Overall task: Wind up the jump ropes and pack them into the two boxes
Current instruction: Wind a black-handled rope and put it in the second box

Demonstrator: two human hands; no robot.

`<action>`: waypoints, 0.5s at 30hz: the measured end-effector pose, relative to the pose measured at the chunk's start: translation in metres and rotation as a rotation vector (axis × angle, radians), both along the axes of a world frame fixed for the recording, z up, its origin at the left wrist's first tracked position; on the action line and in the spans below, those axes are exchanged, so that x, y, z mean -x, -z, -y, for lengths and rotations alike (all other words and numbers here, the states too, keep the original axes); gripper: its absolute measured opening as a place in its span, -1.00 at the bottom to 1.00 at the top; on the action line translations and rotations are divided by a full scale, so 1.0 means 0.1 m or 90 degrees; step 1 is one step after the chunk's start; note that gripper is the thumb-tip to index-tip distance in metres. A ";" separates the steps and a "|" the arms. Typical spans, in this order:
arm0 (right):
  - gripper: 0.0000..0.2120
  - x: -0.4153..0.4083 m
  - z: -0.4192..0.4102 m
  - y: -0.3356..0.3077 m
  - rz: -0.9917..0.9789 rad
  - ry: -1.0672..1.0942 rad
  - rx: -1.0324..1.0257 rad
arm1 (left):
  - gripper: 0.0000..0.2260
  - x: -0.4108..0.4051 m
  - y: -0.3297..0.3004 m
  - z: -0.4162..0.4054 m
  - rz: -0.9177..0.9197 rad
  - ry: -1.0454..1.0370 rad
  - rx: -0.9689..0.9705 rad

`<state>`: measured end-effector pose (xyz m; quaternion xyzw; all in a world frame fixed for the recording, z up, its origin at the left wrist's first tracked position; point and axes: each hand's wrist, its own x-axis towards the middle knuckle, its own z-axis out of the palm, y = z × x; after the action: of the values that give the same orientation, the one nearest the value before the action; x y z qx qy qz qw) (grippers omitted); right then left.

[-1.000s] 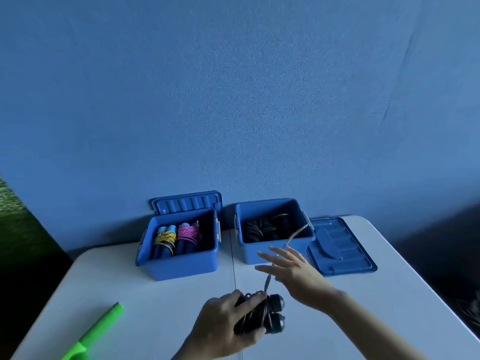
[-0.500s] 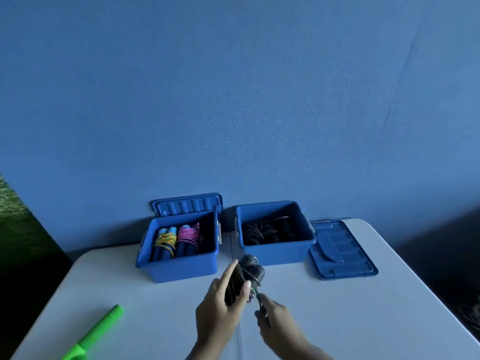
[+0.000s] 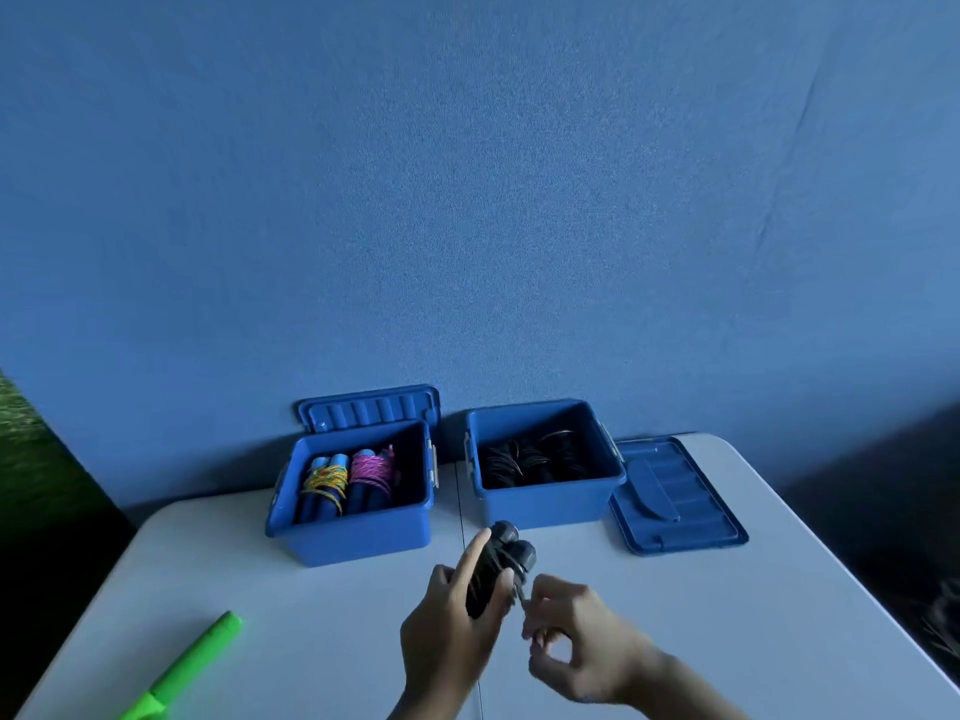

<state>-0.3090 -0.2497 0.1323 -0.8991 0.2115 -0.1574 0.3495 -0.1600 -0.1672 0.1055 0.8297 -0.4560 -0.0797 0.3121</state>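
My left hand [image 3: 451, 623] grips a black jump rope [image 3: 501, 561], its two handles held together and tilted up, with cord wound round them. Just to its right, my right hand [image 3: 574, 636] pinches the loose end of the cord beside the handles. Behind them stand two open blue boxes. The left box [image 3: 353, 532] holds blue-handled ropes wound with yellow and pink cord. The right box [image 3: 545, 498] holds wound black ropes.
One blue lid [image 3: 370, 407] leans against the blue wall behind the left box. The other lid [image 3: 675, 498] lies flat right of the right box. A bright green handle [image 3: 192, 665] lies near the front left corner of the white table [image 3: 779, 641].
My left hand has tipped the black handles from lying sideways to upright. My right hand came down from above the handles, drew the cord in, and now pinches its end beside them.
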 end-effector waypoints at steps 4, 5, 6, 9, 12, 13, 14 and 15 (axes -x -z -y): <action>-0.82 0.05 0.04 -0.21 0.092 -0.045 -0.134 | -0.47 0.04 -0.03 -0.03 0.016 0.021 0.002; -0.79 0.05 0.04 -0.23 0.108 -0.046 -0.163 | -0.47 0.03 -0.03 -0.03 0.035 0.030 0.009; -0.76 0.05 0.04 -0.24 0.124 -0.034 -0.193 | -0.47 0.02 -0.02 -0.03 0.046 0.041 0.016; -0.71 0.02 0.02 -0.23 0.181 0.053 -0.335 | -0.49 -0.02 0.00 -0.05 0.029 0.073 0.032; -0.74 -0.07 -0.03 -0.19 0.241 0.151 -0.393 | -0.51 -0.02 -0.01 -0.07 0.002 0.112 0.048; -0.76 -0.09 -0.04 -0.19 0.257 0.186 -0.404 | -0.52 -0.01 -0.01 -0.07 -0.002 0.115 0.051; -0.76 -0.10 -0.05 -0.19 0.265 0.218 -0.411 | -0.54 -0.01 -0.01 -0.07 -0.002 0.114 0.053; -0.76 -0.12 -0.06 -0.20 0.265 0.247 -0.419 | -0.56 0.00 -0.01 -0.07 -0.002 0.110 0.054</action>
<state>-0.2973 -0.2441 0.1520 -0.6327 0.3406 -0.3222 0.6163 -0.1596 -0.1597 0.1064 0.7733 -0.5281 -0.0882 0.3396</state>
